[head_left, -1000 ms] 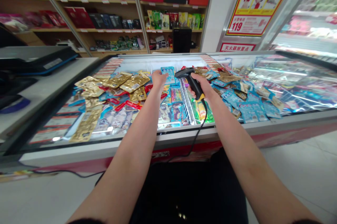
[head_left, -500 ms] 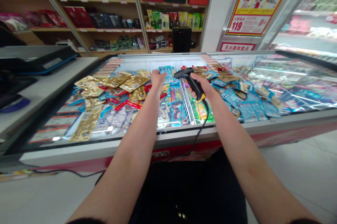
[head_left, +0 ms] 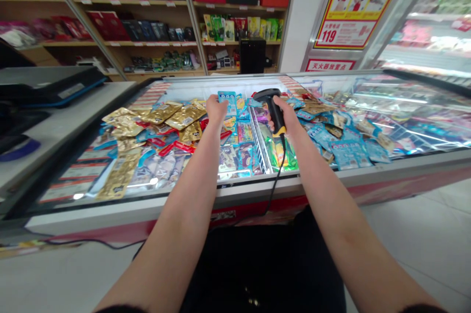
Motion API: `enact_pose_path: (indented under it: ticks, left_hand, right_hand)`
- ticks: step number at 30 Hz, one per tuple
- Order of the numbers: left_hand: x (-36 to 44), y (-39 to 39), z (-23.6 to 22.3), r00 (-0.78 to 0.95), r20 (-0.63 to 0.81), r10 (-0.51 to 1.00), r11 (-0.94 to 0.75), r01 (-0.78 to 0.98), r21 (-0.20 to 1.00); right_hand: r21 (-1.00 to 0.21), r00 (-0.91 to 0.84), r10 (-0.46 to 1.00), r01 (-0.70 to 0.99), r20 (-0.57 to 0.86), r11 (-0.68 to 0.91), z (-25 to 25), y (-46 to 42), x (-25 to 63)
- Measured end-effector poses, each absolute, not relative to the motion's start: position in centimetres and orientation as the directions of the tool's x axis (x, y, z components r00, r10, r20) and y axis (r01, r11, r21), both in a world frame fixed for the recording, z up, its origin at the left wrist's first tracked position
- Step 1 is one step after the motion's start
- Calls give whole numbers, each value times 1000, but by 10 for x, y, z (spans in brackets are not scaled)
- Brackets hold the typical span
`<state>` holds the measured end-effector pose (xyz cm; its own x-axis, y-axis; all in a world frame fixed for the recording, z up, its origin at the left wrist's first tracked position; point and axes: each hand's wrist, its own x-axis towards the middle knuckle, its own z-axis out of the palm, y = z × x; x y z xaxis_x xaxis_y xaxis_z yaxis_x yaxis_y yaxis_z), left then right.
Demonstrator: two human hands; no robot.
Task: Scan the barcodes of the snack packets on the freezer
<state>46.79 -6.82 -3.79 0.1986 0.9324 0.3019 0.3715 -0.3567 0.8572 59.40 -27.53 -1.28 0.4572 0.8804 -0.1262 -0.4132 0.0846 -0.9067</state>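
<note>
Pinching blue packet (head_left: 231,100), left grip (head_left: 215,109) at its left edge; right grip (head_left: 288,114) wrapped around black scanner (head_left: 276,113) handle.

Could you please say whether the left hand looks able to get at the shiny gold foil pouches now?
Probably yes: the gold pouches lie beside the left hand, the upper ones uncovered and nothing visibly blocking the way, though it may first need to release its flat blue plastic packet.
</note>
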Motion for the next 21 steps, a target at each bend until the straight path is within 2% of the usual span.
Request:
enact_pose_path:
  ticks: [5,11,15,21]
  left_hand:
    - [450,-78,-23,154,323,934,-353,538,766]
    - [437,-105,-24,191,418,888,-390,794,466]
    - [456,-109,-23,352,447,823,-525,772,359]
    - [512,-104,-29,632,290,719,-693,687,219]
  right_hand:
    - [-874,603,789,-440,-117,207,-11,-276,599]
    - [-856,658,742,-450,-127,253,-13,-275,603]
    - [-835,697,698,-475,-164,277,-10,-275,604]
    - [-799,759,631,-474,-158,370,-8,-274,607]
